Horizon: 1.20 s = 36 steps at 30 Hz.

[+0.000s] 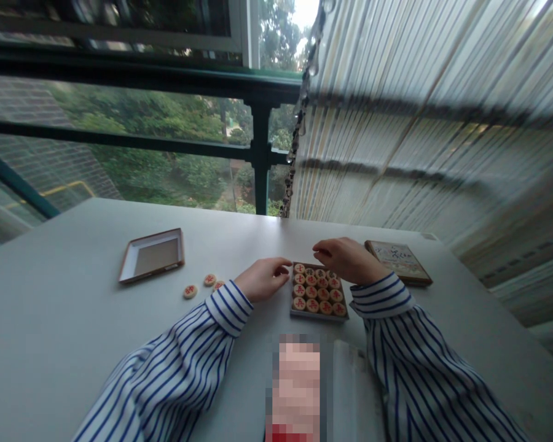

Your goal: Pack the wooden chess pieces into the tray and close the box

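Observation:
A shallow square box (319, 317) stands on the table, filled with rows of round wooden Chinese chess pieces (312, 305). Most bear red characters; some in the far row look darker. My left hand (265, 280) is at the box's left edge, thumb and forefinger apart, with no piece visible between them. Over the far right corner hovers my right hand (350, 260), its fingers bent and drawn together; whatever they hold, if anything, is hidden. Loose Chinese chess pieces (190, 291) lie left of my left hand, one partly behind my sleeve.
An upturned box lid or tray (152, 255) rests on the left of the white table (74, 319). To the right lies a flat box with a printed cover (399, 261). A pixelated patch (297, 387) hides part of the near edge. Windows and a string curtain (396, 123) border the far side.

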Tool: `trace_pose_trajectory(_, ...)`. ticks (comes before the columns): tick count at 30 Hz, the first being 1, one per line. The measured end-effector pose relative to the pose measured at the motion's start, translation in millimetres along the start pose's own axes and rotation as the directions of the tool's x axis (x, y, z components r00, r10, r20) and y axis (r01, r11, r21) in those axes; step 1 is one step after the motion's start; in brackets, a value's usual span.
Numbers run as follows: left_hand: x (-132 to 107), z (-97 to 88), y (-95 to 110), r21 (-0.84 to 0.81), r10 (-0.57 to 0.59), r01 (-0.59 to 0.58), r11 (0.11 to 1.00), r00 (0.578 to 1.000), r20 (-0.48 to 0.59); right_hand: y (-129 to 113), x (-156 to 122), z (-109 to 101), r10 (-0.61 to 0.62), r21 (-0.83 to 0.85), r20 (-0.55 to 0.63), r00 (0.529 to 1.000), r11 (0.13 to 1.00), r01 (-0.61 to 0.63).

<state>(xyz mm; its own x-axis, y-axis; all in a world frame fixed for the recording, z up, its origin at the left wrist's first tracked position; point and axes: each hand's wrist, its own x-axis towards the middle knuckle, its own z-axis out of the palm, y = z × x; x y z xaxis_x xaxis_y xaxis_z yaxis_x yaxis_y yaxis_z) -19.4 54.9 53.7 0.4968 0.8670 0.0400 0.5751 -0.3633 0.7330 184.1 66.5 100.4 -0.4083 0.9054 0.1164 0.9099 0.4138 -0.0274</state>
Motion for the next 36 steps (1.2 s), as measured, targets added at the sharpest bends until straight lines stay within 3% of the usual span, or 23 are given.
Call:
trace_pose_trajectory(11, -1, -9.0, 6, -0.004, 0.042, -0.043, 0.999, 0.993, -0.111, -2, -3, -9, -0.019, 0.035, -0.152, 0.988, 0.999, 0.024)
trace_pose_trajectory(18, -4, -27.2, 11, 0.030, 0.076, -0.070, 0.997, 0.969, -0.234, -9, -7, -20, 0.018, 0.114, -0.290, 0.957, 0.993, 0.016)
trace_pose_trajectory(25, -11, -43.2, 18, 0.057, 0.088, -0.075, 0.996, 0.948, -0.306, -13, -10, -25, 0.004, 0.130, -0.329, 0.944, 0.991, 0.041)
trace_pose_trajectory(32, -28, -50.6, 20, 0.065, 0.027, -0.004, 0.998, 0.931, -0.365, -15, -10, -26, -0.002, 0.133, -0.335, 0.942, 0.990, 0.049)
trace_pose_trajectory(36, -44, -55.6, 9, 0.051, -0.034, 0.063, 0.997, 0.895, -0.445, -17, -9, -26, -0.025, 0.121, -0.360, 0.933, 0.990, 0.073)
